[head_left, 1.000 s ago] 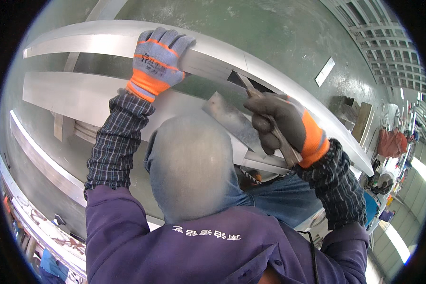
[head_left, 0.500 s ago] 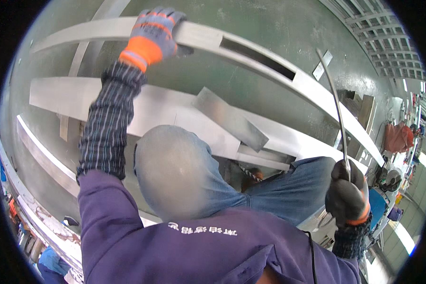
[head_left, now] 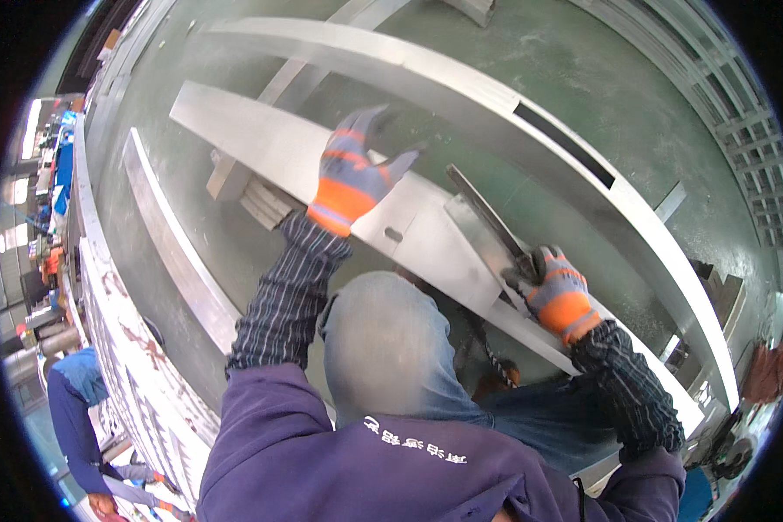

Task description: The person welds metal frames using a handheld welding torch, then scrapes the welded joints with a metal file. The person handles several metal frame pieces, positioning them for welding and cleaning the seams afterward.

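Observation:
My left hand (head_left: 355,174), in a grey and orange work glove, hovers over or just touches the near silver metal beam (head_left: 248,130); its fingers are spread and slightly blurred. An oblong hole shows in that beam near the hand. My right hand (head_left: 555,294), gloved alike, is closed round the near end of a long thin metal bar (head_left: 487,213). The bar points away from me, above a loose rectangular metal plate (head_left: 474,248) lying across the near beam. Beyond them runs a second long metal beam (head_left: 461,76) with a dark rectangular slot.
Another metal profile (head_left: 178,239) lies on the green floor at the left. Short profile pieces (head_left: 265,202) sit under the near beam. Latticed metal frames (head_left: 739,113) stand at the far right. A co-worker in dark blue (head_left: 74,426) bends down at the lower left.
My left hand has left the far beam and come back to the near one. My right hand has moved forward and left, bringing the bar low over the plate. The view has turned.

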Demonstrator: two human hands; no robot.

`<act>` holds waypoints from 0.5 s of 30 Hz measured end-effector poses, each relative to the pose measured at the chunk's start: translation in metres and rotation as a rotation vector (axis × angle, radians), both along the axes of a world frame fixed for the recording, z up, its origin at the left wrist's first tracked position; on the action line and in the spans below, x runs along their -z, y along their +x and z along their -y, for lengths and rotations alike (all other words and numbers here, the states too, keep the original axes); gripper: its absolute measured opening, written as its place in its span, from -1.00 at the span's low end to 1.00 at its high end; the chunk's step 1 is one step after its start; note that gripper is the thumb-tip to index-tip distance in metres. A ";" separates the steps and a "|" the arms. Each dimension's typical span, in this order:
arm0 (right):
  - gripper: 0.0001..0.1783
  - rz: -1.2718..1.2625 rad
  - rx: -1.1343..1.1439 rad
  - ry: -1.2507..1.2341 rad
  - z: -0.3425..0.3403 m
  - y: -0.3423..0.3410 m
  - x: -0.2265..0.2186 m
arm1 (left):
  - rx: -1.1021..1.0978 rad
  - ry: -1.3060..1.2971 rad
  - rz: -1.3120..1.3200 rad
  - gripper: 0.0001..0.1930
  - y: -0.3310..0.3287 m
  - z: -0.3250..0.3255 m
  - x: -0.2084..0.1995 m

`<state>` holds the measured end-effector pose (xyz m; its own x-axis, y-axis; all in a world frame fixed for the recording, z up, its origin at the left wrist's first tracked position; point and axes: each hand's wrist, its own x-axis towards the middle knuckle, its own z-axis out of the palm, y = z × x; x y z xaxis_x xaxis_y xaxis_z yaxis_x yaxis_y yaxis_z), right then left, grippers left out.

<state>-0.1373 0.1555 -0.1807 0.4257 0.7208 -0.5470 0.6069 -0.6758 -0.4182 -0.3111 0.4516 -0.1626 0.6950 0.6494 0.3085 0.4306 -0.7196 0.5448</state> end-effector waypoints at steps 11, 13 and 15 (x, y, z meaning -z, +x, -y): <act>-0.41 0.046 -0.189 0.028 -0.023 -0.010 0.006 | -0.136 -1.288 -0.067 -0.65 -0.164 0.081 0.083; -0.42 -0.024 -0.212 0.019 -0.046 -0.027 -0.009 | -0.020 -1.463 0.139 -0.56 -0.143 0.082 0.071; -0.40 -0.151 -0.305 0.098 -0.068 -0.046 -0.016 | 0.092 -1.368 0.171 -0.49 -0.114 0.092 0.050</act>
<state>-0.1830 0.2231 -0.1651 0.1026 0.8546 -0.5090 0.7007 -0.4253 -0.5729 -0.4247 0.3597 -0.2129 0.7700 0.4559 -0.4463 0.2682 0.4034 0.8749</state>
